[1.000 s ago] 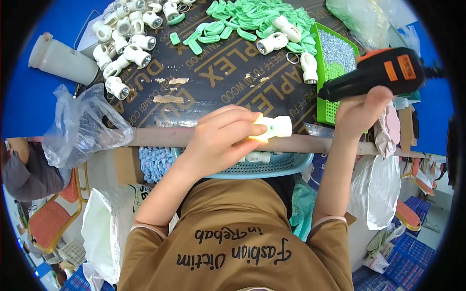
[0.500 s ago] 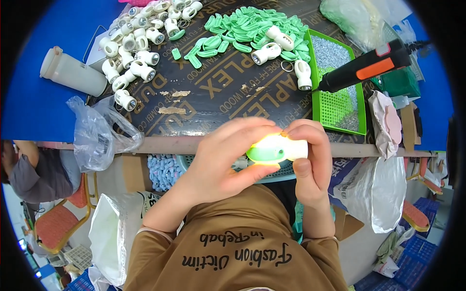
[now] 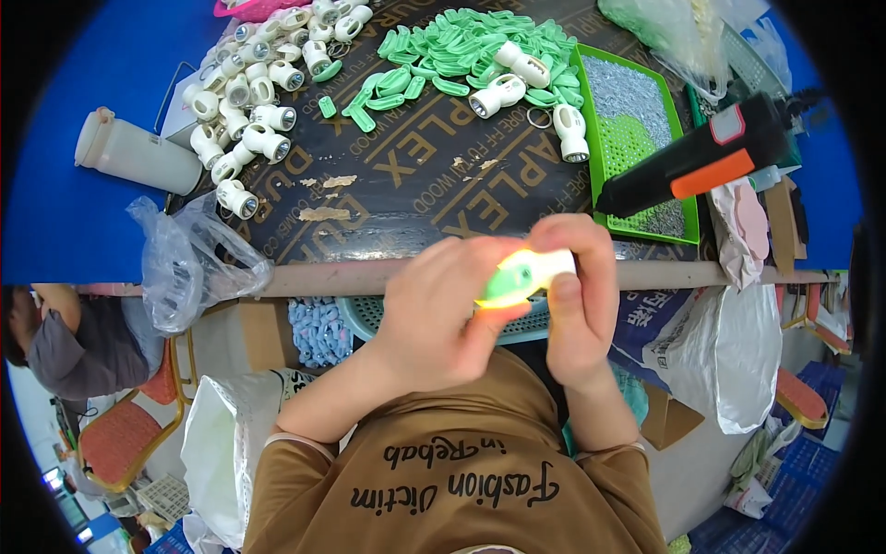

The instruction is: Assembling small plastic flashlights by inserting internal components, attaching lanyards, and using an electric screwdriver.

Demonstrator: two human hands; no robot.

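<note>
Just off the table's near edge, my left hand [image 3: 438,319] and my right hand [image 3: 583,305] both grip a small white keychain flashlight [image 3: 552,266]. A light green cover [image 3: 506,284] sits on its side, with a dark screw hole beside it. The body glows yellow-white, and light spills over my fingers. My left fingers and thumb close around the green end; my right thumb and fingers pinch the white head. Part of the flashlight is hidden by my fingers.
White flashlights [image 3: 268,140] are heaped at the left, green covers [image 3: 480,46] at the back middle. A black electric screwdriver [image 3: 697,157] hangs over a green tray [image 3: 690,208] of small screws. A white jar [image 3: 138,152] and a plastic bag [image 3: 189,263] are at the left.
The flashlight has tilted, its white head rising, and its glow looks smaller. My left hand has turned around it. The screwdriver has swung slightly toward me.
</note>
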